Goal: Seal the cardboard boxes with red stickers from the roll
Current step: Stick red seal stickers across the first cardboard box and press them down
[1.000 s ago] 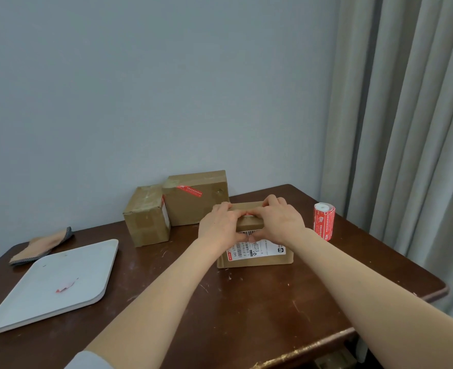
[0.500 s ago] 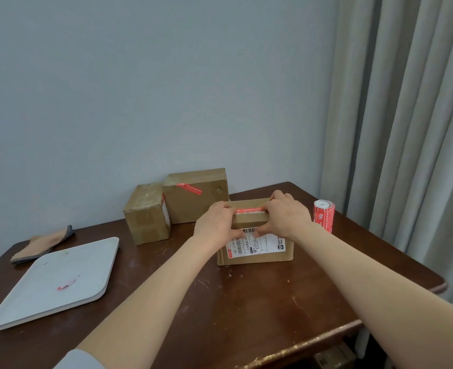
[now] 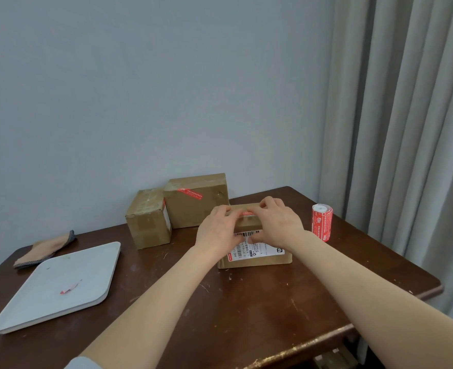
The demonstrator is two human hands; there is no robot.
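Note:
A small cardboard box (image 3: pixel 257 259) with a white shipping label stands on the table's middle. A red sticker (image 3: pixel 248 213) lies along its top front edge, mostly covered by fingers. My left hand (image 3: pixel 216 231) grips the box's top left, fingers curled over the top and thumb on the front face. My right hand (image 3: pixel 280 222) grips the top right the same way. The red sticker roll (image 3: pixel 322 222) stands upright to the right of the box, apart from my hands.
Two more cardboard boxes stand at the back: a taped one (image 3: pixel 148 219) and a larger one (image 3: pixel 196 202) bearing a red sticker. A white tray (image 3: pixel 33 310) with a red scrap lies left, a cloth (image 3: pixel 47 249) behind it. Curtains hang right.
My hands have slid back toward each other along the box's top edge, covering most of the red sticker again. The box and the roll stay in place.

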